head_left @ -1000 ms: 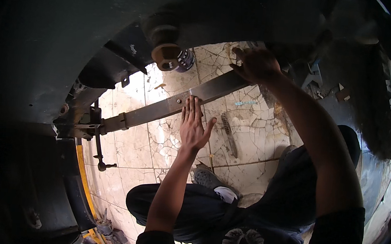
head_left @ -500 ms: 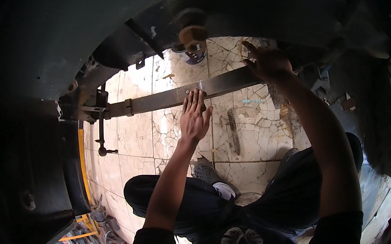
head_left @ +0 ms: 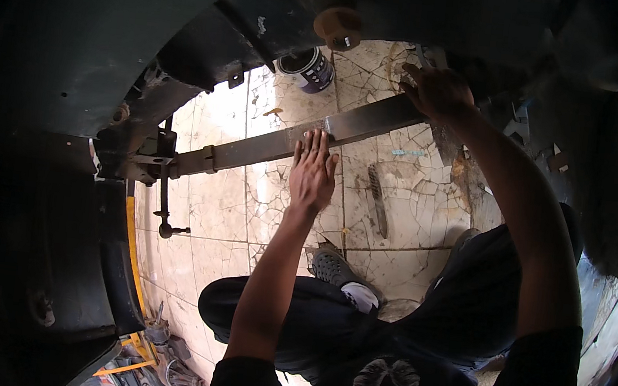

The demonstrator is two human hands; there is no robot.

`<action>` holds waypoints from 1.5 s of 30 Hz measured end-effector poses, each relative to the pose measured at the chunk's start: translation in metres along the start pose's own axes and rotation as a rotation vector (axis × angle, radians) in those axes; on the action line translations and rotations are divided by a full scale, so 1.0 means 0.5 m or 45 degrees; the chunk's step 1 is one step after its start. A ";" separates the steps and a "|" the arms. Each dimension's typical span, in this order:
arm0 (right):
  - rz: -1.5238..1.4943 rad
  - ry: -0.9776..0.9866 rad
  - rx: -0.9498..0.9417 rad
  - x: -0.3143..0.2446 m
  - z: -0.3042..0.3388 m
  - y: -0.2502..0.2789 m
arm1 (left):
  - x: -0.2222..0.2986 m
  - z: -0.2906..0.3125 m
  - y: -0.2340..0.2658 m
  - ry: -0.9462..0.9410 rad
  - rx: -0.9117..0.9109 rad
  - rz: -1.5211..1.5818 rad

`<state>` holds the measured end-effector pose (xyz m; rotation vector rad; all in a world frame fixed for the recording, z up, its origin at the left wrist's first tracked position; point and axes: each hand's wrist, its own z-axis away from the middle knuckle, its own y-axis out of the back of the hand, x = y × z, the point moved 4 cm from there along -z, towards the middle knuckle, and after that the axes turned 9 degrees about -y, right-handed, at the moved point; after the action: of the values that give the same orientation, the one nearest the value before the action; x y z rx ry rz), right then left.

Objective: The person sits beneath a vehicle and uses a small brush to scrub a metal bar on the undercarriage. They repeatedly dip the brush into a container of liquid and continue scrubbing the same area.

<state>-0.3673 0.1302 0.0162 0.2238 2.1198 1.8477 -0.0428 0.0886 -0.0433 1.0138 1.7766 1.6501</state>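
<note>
A long dark metal leaf spring (head_left: 250, 149) runs slantwise across the middle, with a small clamp around it toward its left end. Flat on its mid-length lies my left hand (head_left: 313, 178), fingers straight and side by side, thumb slightly out. My right hand (head_left: 444, 98) is at the spring's right part, knuckles up. Two of its digits stretch leftward, apart from each other; the others are hidden in shadow. I see nothing held in either hand. A rusty round metal part (head_left: 337, 28) hangs from the dark vehicle underside (head_left: 212, 42) above the spring.
On the cracked tile floor (head_left: 276, 223) stand an open paint can (head_left: 314, 74) and, nearer me, a wire brush (head_left: 379, 203). A rod with a ball joint (head_left: 166, 213) hangs at left. Tools (head_left: 169, 373) and a yellow bar (head_left: 134, 243) are at lower left.
The view has shifted slightly, so the floor and spring sit a little differently. My left hand stays flat on the spring; the right hand's outstretched digits have drawn in a little.
</note>
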 end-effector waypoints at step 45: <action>-0.049 -0.034 -0.033 -0.025 0.005 0.010 | -0.038 -0.011 0.016 -0.204 -0.194 0.117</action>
<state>-0.3553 0.1293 0.0226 0.1998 2.0666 1.8391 -0.0343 0.0701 -0.0369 1.1372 1.4977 1.6799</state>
